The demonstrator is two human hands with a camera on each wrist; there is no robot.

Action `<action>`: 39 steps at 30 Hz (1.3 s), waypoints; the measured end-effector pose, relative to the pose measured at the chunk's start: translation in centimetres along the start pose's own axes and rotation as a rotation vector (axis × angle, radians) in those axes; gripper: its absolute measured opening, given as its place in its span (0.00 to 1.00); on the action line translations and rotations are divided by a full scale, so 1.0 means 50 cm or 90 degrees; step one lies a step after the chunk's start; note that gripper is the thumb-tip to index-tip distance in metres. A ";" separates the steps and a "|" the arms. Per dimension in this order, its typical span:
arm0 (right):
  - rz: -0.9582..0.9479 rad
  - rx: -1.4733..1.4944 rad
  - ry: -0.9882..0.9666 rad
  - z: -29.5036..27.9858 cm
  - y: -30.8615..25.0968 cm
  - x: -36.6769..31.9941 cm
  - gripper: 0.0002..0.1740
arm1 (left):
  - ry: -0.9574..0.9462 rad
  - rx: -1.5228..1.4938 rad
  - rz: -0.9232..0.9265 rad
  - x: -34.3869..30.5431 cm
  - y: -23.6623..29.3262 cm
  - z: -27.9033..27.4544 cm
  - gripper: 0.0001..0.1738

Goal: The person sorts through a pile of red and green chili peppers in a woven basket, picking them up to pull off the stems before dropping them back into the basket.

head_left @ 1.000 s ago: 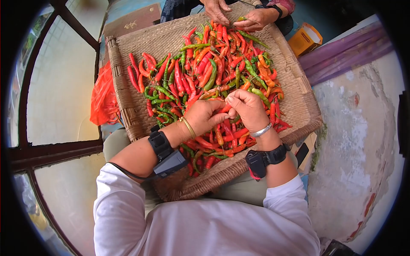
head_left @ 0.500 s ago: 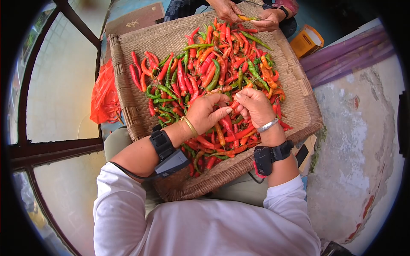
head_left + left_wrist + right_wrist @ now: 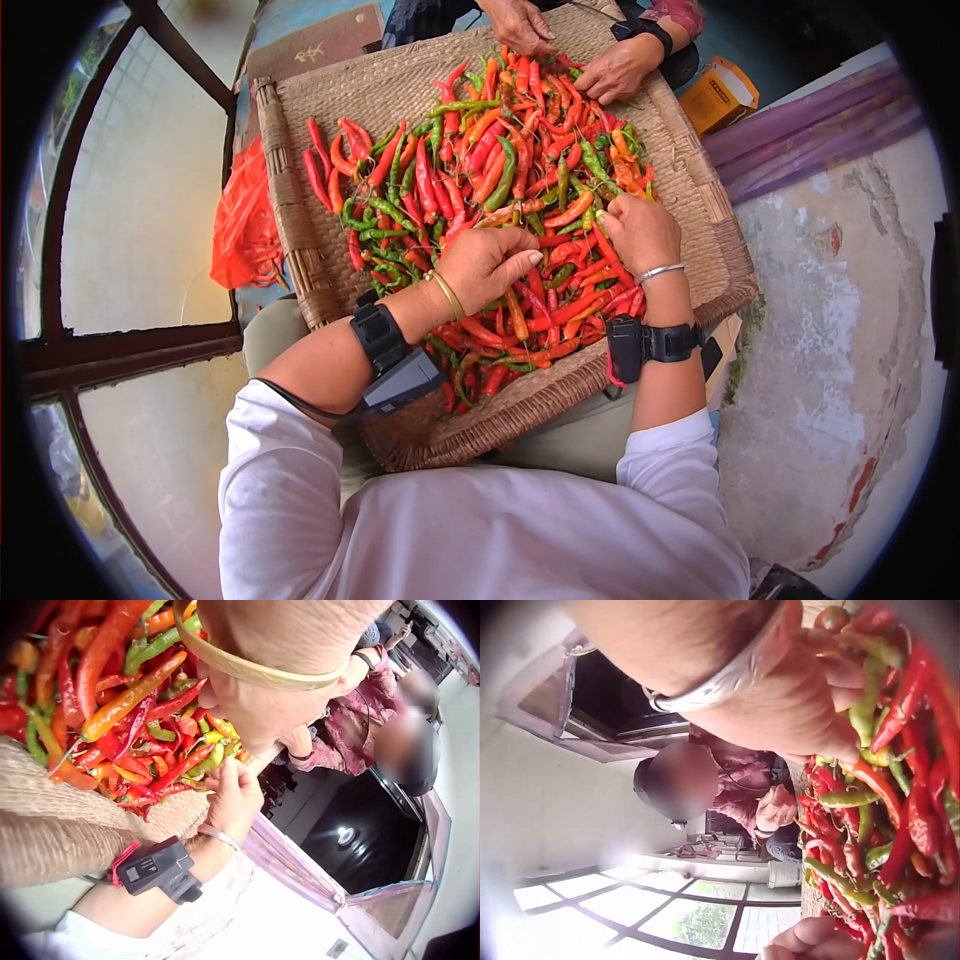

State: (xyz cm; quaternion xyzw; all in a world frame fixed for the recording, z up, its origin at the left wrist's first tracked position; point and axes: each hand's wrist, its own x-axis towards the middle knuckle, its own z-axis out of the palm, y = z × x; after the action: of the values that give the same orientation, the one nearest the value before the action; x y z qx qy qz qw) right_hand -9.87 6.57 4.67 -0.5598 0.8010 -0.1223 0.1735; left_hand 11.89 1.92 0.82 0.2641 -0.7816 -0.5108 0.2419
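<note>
In the head view my left hand (image 3: 488,268), with a gold bangle, is loosely bent over the middle of a heap of chili peppers (image 3: 530,330), its thumb out to the right. Nothing shows between its fingers, though the palm side is hidden there. To its right, my right hand (image 3: 642,238), with a silver bangle, reaches down into the heap. In the right wrist view its fingers and thumb pinch at a green chili pepper (image 3: 866,712). An orange-red chili (image 3: 876,787) lies just below that thumb.
The peppers lie on a shallow woven tray (image 3: 350,95) with a thick rim across my lap. Another person's hands (image 3: 620,68) are over its far edge. A red plastic bag (image 3: 245,225) is at left, a yellow box (image 3: 718,95) beyond the right side.
My hands were together around a reddish chili; now the right hand has moved right, into the heap, and the left stays put. The other person's hands have parted, their chili out of sight.
</note>
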 end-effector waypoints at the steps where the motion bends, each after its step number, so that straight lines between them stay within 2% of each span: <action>1: 0.013 -0.224 -0.005 0.000 -0.007 -0.006 0.13 | -0.001 -0.001 0.000 0.000 0.001 0.000 0.13; 3: 0.017 -0.174 -0.032 0.000 -0.010 -0.009 0.14 | -0.038 0.014 -0.006 0.001 0.003 -0.001 0.13; 6: 0.015 -0.238 -0.090 0.005 -0.033 -0.020 0.14 | -0.027 0.011 0.037 -0.002 0.001 0.000 0.12; 8: -0.025 -0.285 -0.106 0.019 -0.037 -0.024 0.14 | -0.030 0.021 0.025 -0.001 0.001 0.000 0.12; 11: -0.001 -0.333 -0.155 0.034 -0.031 -0.015 0.13 | -0.031 0.032 0.014 0.000 0.000 0.002 0.12; 15: -0.039 -0.315 -0.144 0.035 -0.017 -0.011 0.11 | -0.049 0.039 0.033 0.000 -0.001 0.001 0.12; 17: -0.066 -0.187 -0.069 0.020 -0.029 -0.019 0.11 | -0.034 0.033 0.051 -0.002 -0.004 0.005 0.12; 18: -0.068 -0.188 -0.072 0.010 -0.041 -0.024 0.11 | -0.017 0.027 0.068 -0.004 -0.004 0.005 0.12; 20: -0.113 0.078 -0.072 -0.006 -0.061 -0.039 0.10 | -0.019 0.020 0.053 -0.004 0.000 0.004 0.13; 21: -0.112 0.078 -0.072 -0.001 -0.061 -0.044 0.10 | -0.024 0.015 0.041 -0.003 0.003 0.004 0.14; 23: -0.084 0.475 -0.130 0.013 -0.064 -0.053 0.09 | -0.024 -0.028 0.051 -0.005 -0.003 0.012 0.14; 24: -0.091 0.588 -0.150 0.010 -0.076 -0.057 0.09 | -0.023 -0.072 0.062 -0.005 -0.001 0.014 0.14; 25: -0.089 0.589 -0.148 0.017 -0.078 -0.057 0.09 | -0.027 -0.072 0.062 -0.005 0.000 0.011 0.14; 27: -0.026 0.715 -0.134 0.031 -0.073 -0.052 0.09 | -0.140 0.008 0.026 -0.005 0.004 0.002 0.14; 29: -0.017 0.725 -0.128 0.038 -0.066 -0.046 0.10 | -0.134 -0.025 0.011 -0.004 -0.003 0.007 0.14; 31: 0.027 0.868 -0.105 0.048 -0.059 -0.041 0.10 | -0.125 -0.057 -0.005 -0.004 -0.003 0.006 0.14; 34: 0.066 0.958 -0.097 0.063 -0.053 -0.037 0.11 | -0.134 -0.066 -0.038 -0.001 -0.001 0.001 0.14; 39: 0.086 0.944 -0.108 0.077 -0.059 -0.034 0.10 | -0.141 -0.022 -0.031 -0.002 0.000 0.000 0.13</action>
State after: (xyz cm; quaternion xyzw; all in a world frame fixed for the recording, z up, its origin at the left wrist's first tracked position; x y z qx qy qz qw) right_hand -5.23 7.13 2.55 -0.2528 0.5252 -0.5755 0.5736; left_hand 11.98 2.00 0.82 0.2205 -0.7878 -0.5561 0.1465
